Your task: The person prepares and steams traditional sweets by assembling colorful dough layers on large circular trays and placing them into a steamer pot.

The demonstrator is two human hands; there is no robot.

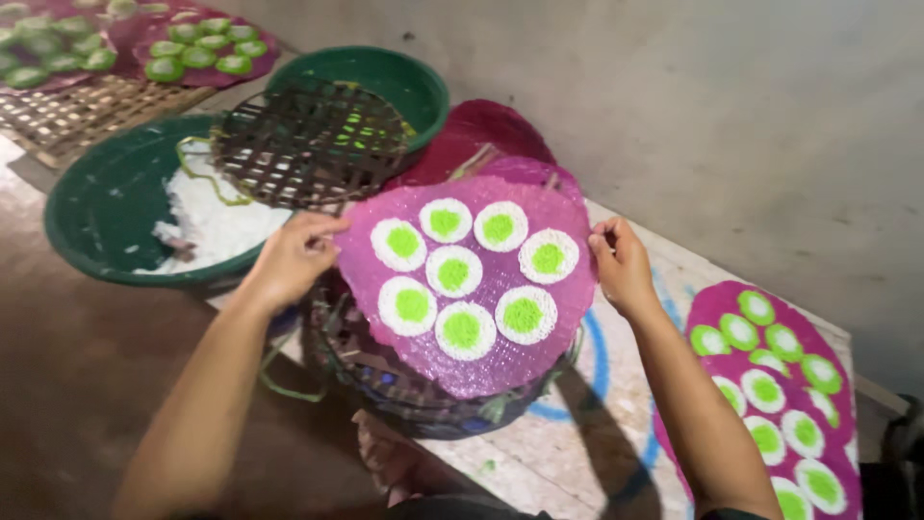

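A round purple mat lies tilted on a stack of dark woven trays. On it sit several white lacy cakes with green centres. My left hand grips the mat's left edge. My right hand grips its right edge. More purple mats lie behind it.
Two green basins stand at the left: one holds white dough, the other sits behind a dark woven lattice tray. Filled purple mats lie at the right and the far left on a bamboo rack. A grey wall rises behind.
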